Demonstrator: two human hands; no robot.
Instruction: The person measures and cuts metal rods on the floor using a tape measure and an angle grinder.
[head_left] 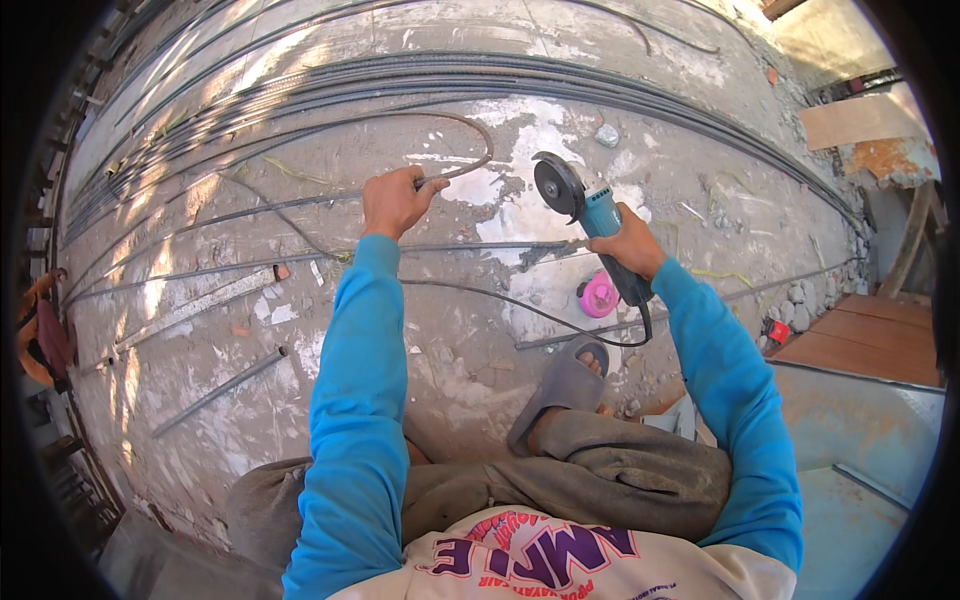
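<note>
My left hand (397,200) is closed around a steel rebar (486,140) whose end curves back in a hook shape. In my right hand (630,240) is a teal angle grinder (597,205), gripped by its body above the floor. Its cutting disc (553,186), partly covered by a dark guard, faces up and to the left, apart from the bent rebar. A black power cord (520,304) runs from the grinder's rear and loops left across the floor. Whether the disc spins cannot be made out.
Long rebars (420,75) lie in a bundle across the far floor. A round pink object (598,295) sits below the grinder, near my sandalled foot (565,390). A metal pipe (220,390) lies at left. Brown boards (870,340) and rubble (800,305) are at right.
</note>
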